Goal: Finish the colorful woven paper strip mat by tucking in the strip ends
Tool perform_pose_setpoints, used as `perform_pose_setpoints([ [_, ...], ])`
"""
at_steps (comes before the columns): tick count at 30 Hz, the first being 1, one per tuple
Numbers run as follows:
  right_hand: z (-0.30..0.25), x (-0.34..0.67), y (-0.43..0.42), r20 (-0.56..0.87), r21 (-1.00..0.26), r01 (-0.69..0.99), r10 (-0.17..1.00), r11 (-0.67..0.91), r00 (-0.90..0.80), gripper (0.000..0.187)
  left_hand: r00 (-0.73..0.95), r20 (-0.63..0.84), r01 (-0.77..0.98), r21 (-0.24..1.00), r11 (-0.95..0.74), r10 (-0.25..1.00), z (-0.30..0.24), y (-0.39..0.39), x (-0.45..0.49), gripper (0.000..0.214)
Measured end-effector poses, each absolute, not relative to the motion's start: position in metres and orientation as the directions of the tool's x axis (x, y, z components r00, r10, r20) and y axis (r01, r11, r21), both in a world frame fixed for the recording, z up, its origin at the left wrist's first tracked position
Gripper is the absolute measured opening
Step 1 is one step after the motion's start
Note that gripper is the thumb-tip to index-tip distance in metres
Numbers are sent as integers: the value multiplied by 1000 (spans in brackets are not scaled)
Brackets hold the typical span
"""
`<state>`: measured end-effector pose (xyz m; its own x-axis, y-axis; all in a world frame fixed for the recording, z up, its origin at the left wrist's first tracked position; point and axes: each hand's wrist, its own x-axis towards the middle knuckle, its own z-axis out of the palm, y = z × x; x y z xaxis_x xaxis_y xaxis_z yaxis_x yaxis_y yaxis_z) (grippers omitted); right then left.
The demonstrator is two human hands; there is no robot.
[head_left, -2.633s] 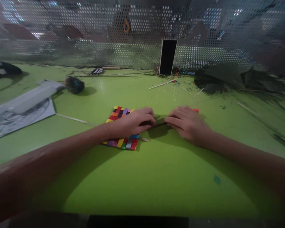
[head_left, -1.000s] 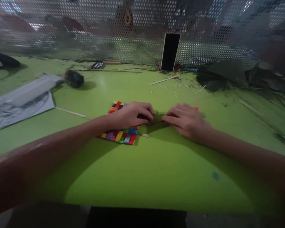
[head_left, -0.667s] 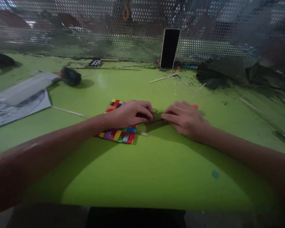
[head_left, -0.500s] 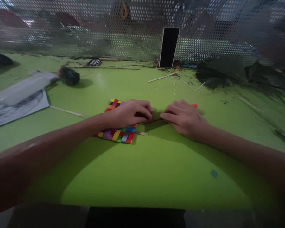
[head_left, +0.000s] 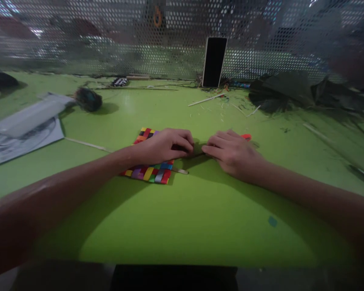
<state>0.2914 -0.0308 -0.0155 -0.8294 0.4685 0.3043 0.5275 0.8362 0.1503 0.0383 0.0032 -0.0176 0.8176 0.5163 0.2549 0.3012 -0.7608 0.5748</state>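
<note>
A small mat [head_left: 148, 173] woven from multicoloured flat strips lies on the green table. My left hand [head_left: 176, 145] rests over its upper right part, fingers curled and pressed together; what they pinch is hidden. Just to the right, my right hand [head_left: 230, 153] is closed with its fingertips pointing left. A slim thing with an orange-red end [head_left: 246, 137] pokes out behind that hand. Between the two hands runs a thin dark strip or blade [head_left: 197, 155], too dim to tell which. From under the mat's right edge a pale flat strip [head_left: 181, 171] sticks out.
A phone [head_left: 214, 61] leans upright against the perforated metal screen [head_left: 115, 48]. Pale slivers [head_left: 206, 100] lie before it. Dark leaves [head_left: 279, 97] spread at back right, a dark ball [head_left: 89, 99] and printed paper [head_left: 33, 139] at left. A blue-green scrap [head_left: 272, 221] lies near the front.
My right hand has shifted slightly left, closer to my left hand, and the orange-red end has moved with it. My left hand and the woven mat stay almost where they were.
</note>
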Motion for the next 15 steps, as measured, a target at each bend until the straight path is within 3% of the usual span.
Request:
perform_pose_setpoints([
  [15, -17, 295, -31, 328, 166, 527, 457, 834, -827, 29, 817, 280, 275, 579, -767, 504, -19, 5, 39, 12],
])
